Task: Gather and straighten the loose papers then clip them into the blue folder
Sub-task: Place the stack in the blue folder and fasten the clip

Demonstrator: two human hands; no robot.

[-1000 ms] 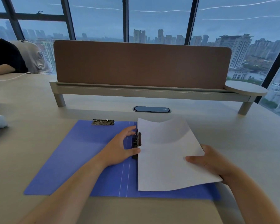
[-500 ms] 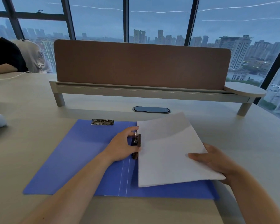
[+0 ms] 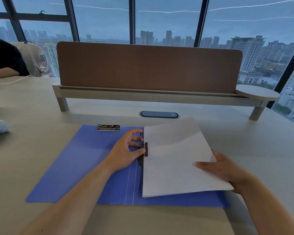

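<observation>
Blue folder [image 3: 85, 167] lay open on my desk [image 3: 244, 141]. My left hand [image 3: 126, 153] pinched its spine clip [image 3: 143, 150]; my right hand [image 3: 222, 168] gripped the paper stack [image 3: 173, 158].

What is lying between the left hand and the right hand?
In the head view, the stack of white papers spans the gap: the left hand works the clip at its left edge, the right hand holds its right edge.

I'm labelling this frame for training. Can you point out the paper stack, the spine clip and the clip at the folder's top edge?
paper stack [image 3: 175, 160]: head view, middle of top sheet.
spine clip [image 3: 145, 149]: head view, dark clamp bar.
top-edge clip [image 3: 108, 127]: head view, middle of metal plate.
</observation>
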